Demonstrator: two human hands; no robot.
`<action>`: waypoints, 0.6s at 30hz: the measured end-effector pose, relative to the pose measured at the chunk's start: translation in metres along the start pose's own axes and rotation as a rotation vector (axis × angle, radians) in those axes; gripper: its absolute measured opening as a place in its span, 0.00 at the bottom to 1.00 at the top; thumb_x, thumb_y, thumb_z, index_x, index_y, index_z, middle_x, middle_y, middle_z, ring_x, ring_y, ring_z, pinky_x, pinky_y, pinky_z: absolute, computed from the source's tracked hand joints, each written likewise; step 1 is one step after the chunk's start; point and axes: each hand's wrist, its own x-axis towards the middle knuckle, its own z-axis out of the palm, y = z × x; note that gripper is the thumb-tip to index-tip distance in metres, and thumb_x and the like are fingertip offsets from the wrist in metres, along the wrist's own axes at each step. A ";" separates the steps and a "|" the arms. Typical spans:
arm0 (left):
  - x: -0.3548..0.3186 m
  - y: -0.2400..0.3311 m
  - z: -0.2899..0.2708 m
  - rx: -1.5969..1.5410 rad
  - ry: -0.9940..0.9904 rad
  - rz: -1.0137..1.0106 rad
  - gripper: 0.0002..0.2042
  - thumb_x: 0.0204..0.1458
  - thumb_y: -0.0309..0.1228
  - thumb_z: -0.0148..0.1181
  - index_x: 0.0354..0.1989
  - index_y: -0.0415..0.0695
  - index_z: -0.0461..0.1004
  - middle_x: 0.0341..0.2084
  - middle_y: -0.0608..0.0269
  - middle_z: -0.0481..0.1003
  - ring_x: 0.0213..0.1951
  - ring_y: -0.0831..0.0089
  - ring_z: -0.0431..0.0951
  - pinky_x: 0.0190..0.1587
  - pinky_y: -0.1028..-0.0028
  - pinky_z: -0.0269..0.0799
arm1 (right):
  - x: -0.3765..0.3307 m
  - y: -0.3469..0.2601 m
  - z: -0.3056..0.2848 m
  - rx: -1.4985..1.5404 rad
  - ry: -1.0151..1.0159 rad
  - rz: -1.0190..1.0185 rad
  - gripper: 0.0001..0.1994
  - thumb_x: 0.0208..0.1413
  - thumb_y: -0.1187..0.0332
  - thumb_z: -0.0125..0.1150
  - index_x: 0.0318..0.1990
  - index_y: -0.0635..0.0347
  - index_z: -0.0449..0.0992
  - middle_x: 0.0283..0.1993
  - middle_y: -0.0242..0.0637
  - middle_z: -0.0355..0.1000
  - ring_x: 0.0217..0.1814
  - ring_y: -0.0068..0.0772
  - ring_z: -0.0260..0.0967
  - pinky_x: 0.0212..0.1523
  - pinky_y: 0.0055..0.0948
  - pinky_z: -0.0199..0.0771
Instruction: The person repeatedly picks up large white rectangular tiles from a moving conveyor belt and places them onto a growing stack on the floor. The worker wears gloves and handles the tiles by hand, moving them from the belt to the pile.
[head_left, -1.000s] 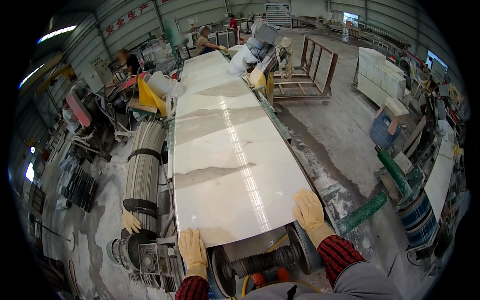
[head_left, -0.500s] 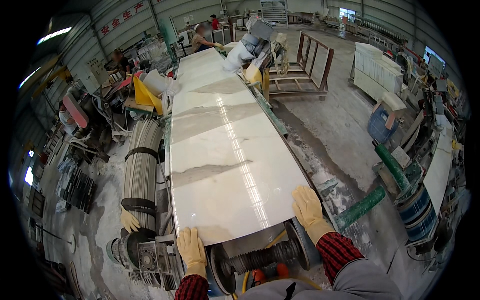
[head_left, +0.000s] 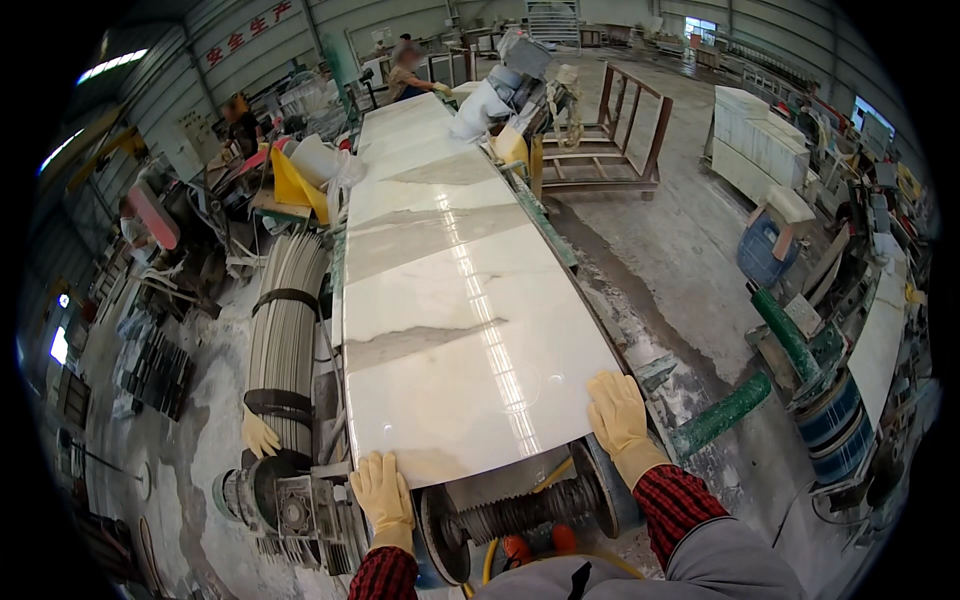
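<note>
A long, glossy white stone slab [head_left: 470, 385] with grey-brown veins runs away from me along a machine bed. My left hand [head_left: 382, 492], in a cream glove, touches its near left corner with fingers stretched forward. At the near right corner, my right hand [head_left: 619, 420] lies against the edge in a matching glove, its fingers slightly spread. Neither hand is closed round anything visible. Below the slab's near edge is a dark spool-shaped roller [head_left: 520, 512] with a coiled middle.
To the left stand a strapped bundle of pale strips [head_left: 285, 345], a spare glove [head_left: 260, 433] and a motor [head_left: 290, 510]. A green post [head_left: 722, 413] juts out on the right. Farther off are a grinding machine [head_left: 510, 85], a rusty frame [head_left: 625, 130] and a person [head_left: 405, 78] beside the slab.
My hands stay at the slab's near corners with almost no movement. The view has shifted slightly. The far person in red is no longer visible.
</note>
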 end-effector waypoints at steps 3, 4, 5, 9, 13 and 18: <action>-0.002 0.002 -0.002 0.034 0.011 -0.004 0.24 0.74 0.36 0.65 0.77 0.49 0.79 0.77 0.50 0.76 0.82 0.41 0.70 0.85 0.38 0.61 | 0.000 -0.002 0.000 0.024 -0.002 0.013 0.16 0.68 0.67 0.64 0.59 0.61 0.82 0.64 0.53 0.81 0.65 0.63 0.75 0.68 0.60 0.76; -0.002 0.002 -0.003 0.042 0.023 0.003 0.24 0.74 0.36 0.65 0.76 0.49 0.79 0.77 0.50 0.77 0.81 0.42 0.70 0.84 0.39 0.62 | 0.000 -0.002 0.000 0.017 0.010 -0.001 0.16 0.68 0.66 0.64 0.60 0.61 0.82 0.64 0.53 0.81 0.65 0.63 0.75 0.69 0.60 0.76; -0.001 0.003 -0.004 0.034 0.022 0.007 0.23 0.74 0.36 0.65 0.76 0.49 0.79 0.76 0.50 0.77 0.80 0.42 0.70 0.83 0.40 0.63 | -0.001 -0.002 0.000 0.025 0.010 0.000 0.16 0.68 0.66 0.64 0.60 0.60 0.82 0.64 0.53 0.81 0.65 0.63 0.75 0.69 0.60 0.76; 0.000 0.003 -0.006 0.034 0.043 0.035 0.23 0.73 0.36 0.65 0.74 0.49 0.80 0.75 0.50 0.77 0.78 0.44 0.71 0.79 0.42 0.65 | -0.003 -0.001 0.000 0.001 0.016 -0.005 0.16 0.68 0.65 0.64 0.59 0.61 0.82 0.63 0.53 0.80 0.66 0.63 0.75 0.69 0.59 0.76; -0.003 0.003 -0.007 0.021 0.046 0.034 0.22 0.73 0.35 0.65 0.74 0.48 0.80 0.74 0.50 0.77 0.79 0.43 0.71 0.80 0.42 0.64 | -0.006 0.001 0.001 -0.022 0.003 -0.019 0.16 0.68 0.65 0.64 0.59 0.61 0.82 0.63 0.53 0.80 0.66 0.63 0.75 0.68 0.58 0.76; -0.005 0.004 -0.005 0.027 0.061 0.039 0.23 0.73 0.35 0.64 0.75 0.47 0.79 0.75 0.46 0.76 0.80 0.39 0.70 0.84 0.40 0.62 | -0.007 0.001 0.001 0.009 0.001 -0.013 0.17 0.69 0.65 0.63 0.60 0.62 0.82 0.64 0.54 0.80 0.65 0.64 0.75 0.68 0.59 0.77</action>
